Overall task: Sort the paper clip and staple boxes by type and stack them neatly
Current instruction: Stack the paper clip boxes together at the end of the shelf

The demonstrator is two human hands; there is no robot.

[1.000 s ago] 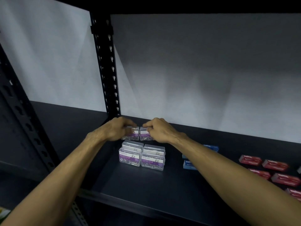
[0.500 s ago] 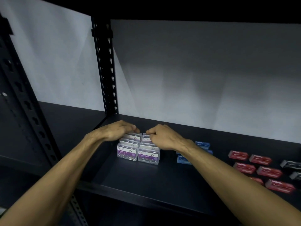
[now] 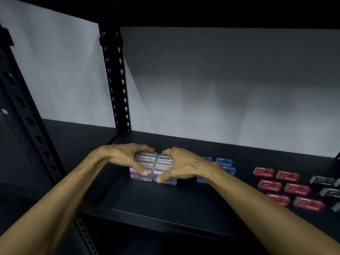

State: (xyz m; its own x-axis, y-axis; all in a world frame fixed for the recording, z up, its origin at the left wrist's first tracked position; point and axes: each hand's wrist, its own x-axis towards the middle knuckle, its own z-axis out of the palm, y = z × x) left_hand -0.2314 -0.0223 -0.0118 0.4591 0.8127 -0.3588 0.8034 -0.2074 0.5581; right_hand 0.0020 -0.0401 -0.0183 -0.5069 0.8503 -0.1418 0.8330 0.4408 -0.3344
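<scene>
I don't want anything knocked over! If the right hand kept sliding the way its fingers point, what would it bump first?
Probably the left hand: the right hand points left across the clear plastic paper clip boxes.

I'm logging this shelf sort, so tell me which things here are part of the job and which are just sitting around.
Part of the job:
- clear paper clip boxes, gripped by left hand and right hand
- blue boxes
- red boxes
- black boxes

Just there:
- shelf board
- perforated upright
- white backing

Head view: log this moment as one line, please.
left hand: grips left paper clip stack | right hand: grips right paper clip stack | stacks: side by side on shelf | red staple boxes: unstacked, right
</scene>
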